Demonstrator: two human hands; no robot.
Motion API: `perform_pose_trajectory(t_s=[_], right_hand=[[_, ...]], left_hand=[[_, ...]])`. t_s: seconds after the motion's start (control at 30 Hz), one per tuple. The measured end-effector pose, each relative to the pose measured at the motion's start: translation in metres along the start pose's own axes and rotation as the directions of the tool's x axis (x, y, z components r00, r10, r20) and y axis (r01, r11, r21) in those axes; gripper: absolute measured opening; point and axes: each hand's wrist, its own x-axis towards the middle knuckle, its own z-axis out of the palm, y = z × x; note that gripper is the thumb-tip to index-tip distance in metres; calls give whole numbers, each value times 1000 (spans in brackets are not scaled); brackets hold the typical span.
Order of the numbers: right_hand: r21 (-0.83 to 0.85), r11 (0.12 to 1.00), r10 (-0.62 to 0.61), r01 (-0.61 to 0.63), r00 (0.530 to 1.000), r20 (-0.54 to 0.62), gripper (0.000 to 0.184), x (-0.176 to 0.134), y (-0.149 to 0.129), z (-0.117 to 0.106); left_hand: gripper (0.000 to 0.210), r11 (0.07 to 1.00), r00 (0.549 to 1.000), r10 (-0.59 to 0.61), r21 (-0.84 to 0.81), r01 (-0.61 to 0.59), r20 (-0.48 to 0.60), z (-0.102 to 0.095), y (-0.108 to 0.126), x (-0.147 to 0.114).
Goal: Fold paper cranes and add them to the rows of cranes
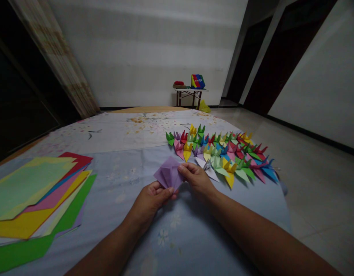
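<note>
Both hands hold a partly folded piece of purple origami paper (167, 171) above the blue cloth. Its outline is a diamond, with folded flaps meeting in the middle. My left hand (152, 197) grips the lower corner, thumb on top and fingers underneath. At the right corner, my right hand (196, 178) pinches the paper between thumb and fingers. Just beyond my right hand stand several rows of folded paper cranes (229, 170) in many colours. A white crane (207, 168) is among the nearest to that hand.
To the left lies a stack of coloured paper sheets (36, 184). A floral tablecloth (113, 126) covers the table, whose edge curves round at the right. Against the far wall, a small table (191, 90) bears a multicoloured box (197, 81); a yellow bag (205, 106) sits by its legs.
</note>
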Motion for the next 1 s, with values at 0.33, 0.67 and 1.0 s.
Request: perform_pose_trajectory(t_s=[0.33, 0.67, 1.0], right_hand=[[-19, 1000, 17, -17, 1000, -21, 31, -1, -3, 2], [12, 988, 154, -157, 981, 122, 37, -2, -5, 2], [-16, 990, 142, -141, 988, 52, 40, -5, -9, 7]], left_hand=[[25, 996, 998, 60, 74, -58, -33, 1, 4, -3], [31, 997, 998, 63, 45, -62, -19, -1, 0, 1], [36, 999, 999, 43, 10, -44, 12, -1, 4, 1]])
